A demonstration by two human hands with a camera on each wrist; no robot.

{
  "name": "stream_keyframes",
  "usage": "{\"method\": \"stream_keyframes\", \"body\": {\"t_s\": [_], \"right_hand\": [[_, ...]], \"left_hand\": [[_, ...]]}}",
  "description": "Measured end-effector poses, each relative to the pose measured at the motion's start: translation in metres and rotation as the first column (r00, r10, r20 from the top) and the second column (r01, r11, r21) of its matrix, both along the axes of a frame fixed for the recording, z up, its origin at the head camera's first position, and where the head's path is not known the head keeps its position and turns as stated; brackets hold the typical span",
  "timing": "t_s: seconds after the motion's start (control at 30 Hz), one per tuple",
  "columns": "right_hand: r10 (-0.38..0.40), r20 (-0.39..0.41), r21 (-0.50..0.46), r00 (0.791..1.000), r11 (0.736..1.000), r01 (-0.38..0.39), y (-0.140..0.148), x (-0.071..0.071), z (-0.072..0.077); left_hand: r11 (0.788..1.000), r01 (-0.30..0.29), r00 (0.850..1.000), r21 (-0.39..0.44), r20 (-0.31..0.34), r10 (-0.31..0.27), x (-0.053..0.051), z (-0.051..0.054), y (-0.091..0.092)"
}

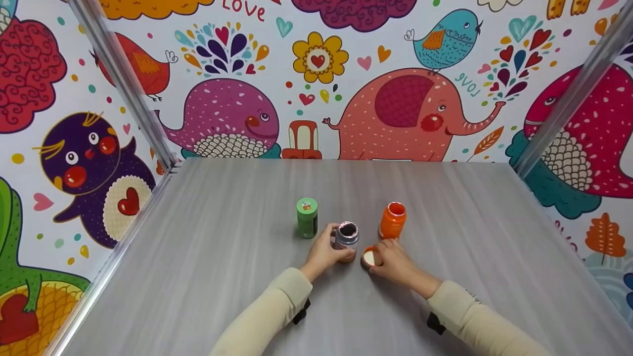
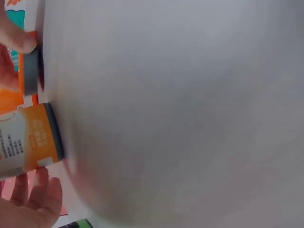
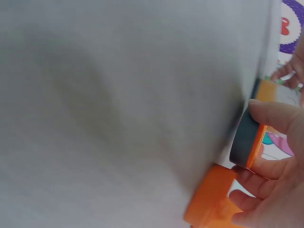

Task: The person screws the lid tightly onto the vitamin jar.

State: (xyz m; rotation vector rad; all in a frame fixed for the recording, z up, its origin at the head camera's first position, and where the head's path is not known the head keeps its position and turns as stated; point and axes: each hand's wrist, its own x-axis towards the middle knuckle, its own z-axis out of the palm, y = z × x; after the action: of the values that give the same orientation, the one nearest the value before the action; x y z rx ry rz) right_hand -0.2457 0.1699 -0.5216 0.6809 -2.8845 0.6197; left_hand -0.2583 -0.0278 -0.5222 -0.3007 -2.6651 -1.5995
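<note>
My left hand [image 1: 324,253] holds an uncapped grey jar [image 1: 347,241] upright on the table, thumb in front and fingers on its far left side. The left wrist view shows its orange-and-white label [image 2: 31,140] and dark base. Just right of it, my right hand [image 1: 398,263] grips a jar lid [image 1: 369,258] low over the table, pale inside facing up. Grey and orange layers show on the lid [image 3: 247,137] in the right wrist view; I cannot tell if these are two stacked lids. Behind that hand stands an uncapped orange jar [image 1: 393,222].
A green capped jar [image 1: 307,220] stands behind and left of the grey one. The grey wood-grain table [image 1: 222,222] meets cartoon-printed walls [image 1: 306,59] at the back and sides, with metal posts [image 1: 123,84] at the corners.
</note>
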Motion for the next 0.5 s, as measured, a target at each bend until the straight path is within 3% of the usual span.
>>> {"method": "stream_keyframes", "body": {"t_s": [0.13,0.27,0.5], "right_hand": [[-0.037,0.088,-0.063,0.995,0.997,0.043,-0.002,-0.003,0.015],[-0.026,0.156,-0.120,0.987,0.992,0.045,-0.003,-0.006,0.030],[0.015,0.174,-0.177,0.985,0.984,0.016,-0.004,-0.008,0.048]], "left_hand": [[1.000,0.025,1.000,-0.002,-0.013,-0.025,0.004,0.000,-0.002],[0.999,0.039,0.999,0.001,-0.008,-0.039,0.007,0.000,-0.004],[0.996,0.075,0.997,-0.055,-0.018,-0.076,0.008,0.001,-0.007]]}}
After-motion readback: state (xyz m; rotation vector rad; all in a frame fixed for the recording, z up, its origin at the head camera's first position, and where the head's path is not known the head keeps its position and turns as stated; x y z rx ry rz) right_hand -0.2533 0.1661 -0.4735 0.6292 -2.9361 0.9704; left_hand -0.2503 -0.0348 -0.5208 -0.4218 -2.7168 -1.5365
